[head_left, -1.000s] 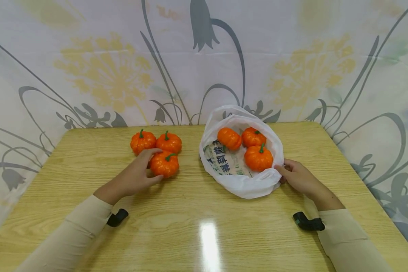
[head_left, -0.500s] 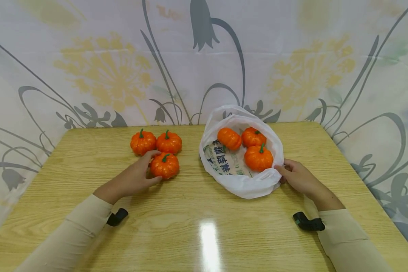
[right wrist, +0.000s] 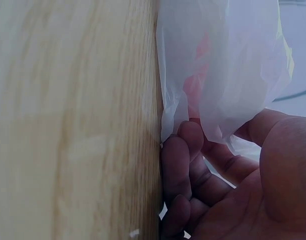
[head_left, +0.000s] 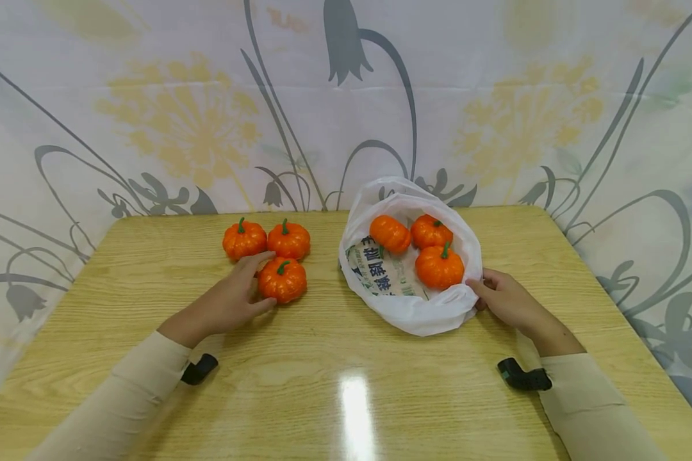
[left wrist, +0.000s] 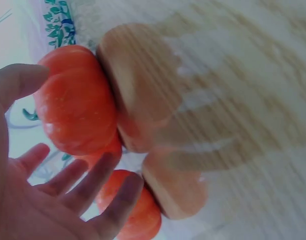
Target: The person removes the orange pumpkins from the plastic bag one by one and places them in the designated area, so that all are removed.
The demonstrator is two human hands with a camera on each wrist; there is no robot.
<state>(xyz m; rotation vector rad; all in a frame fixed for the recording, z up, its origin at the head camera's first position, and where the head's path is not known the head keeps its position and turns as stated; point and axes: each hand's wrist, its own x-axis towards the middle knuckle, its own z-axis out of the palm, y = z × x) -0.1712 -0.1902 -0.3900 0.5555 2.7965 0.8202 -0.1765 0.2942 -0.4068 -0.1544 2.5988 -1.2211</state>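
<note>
In the head view, a small orange pumpkin (head_left: 282,280) with a green stem stands on the table, and my left hand (head_left: 230,299) is at its left side. Seen from the left wrist, the fingers are spread and fairly straight; the thumb (left wrist: 23,82) overlaps the pumpkin's edge. Just behind sit two more pumpkins, one at left (head_left: 245,241) and one at right (head_left: 289,240). My right hand (head_left: 507,304) pinches the rim of a white plastic bag (head_left: 415,317) between thumb and fingers. Inside the open bag lie three orange pumpkins (head_left: 440,267).
The wooden table (head_left: 300,384) runs back to a flower-patterned cloth (head_left: 346,128). Printed lettering shows inside the bag. A black wrist device (head_left: 521,376) is at each sleeve, close over the table.
The pumpkin by my left hand has tipped more upright, its stem shifting slightly left. My left hand stays beside it. The right hand keeps hold of the bag in the same place.
</note>
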